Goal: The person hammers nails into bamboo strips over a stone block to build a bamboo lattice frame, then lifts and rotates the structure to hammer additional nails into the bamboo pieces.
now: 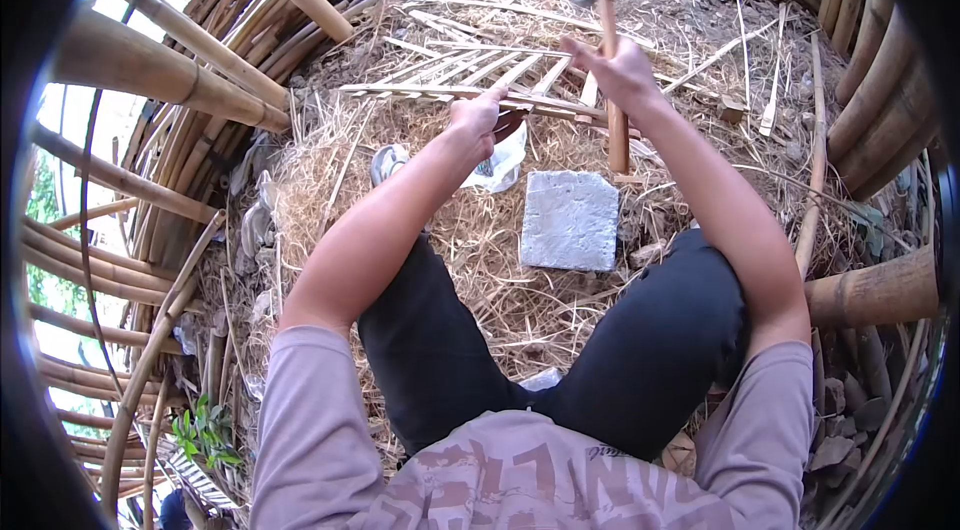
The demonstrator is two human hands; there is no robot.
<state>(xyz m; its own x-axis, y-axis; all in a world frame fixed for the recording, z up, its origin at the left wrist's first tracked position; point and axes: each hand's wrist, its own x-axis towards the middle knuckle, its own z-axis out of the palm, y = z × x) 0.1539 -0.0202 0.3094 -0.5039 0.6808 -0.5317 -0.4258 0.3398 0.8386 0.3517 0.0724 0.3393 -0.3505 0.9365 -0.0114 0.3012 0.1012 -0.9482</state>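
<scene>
My left hand (478,120) is closed at the near edge of a frame of split bamboo slats (440,90), its fingers partly hidden from above. Several thin slats (500,70) fan out beyond that edge. In my right hand (622,75) is a hammer (609,25), its metal head up and its wooden handle running down past the palm; some fingers stretch out to the left. The handle's lower end is beside a pale square stone block (570,220) in front of my knees. Below my left hand lies a clear plastic bag (502,165), its contents unclear.
Bamboo shavings and straw (470,280) cover the ground. Loose bamboo strips (720,60) lie farther off. Thick bamboo poles (180,80) lean at the left, and more poles (880,120) stand at the right. One pole end (870,288) juts in near my right elbow.
</scene>
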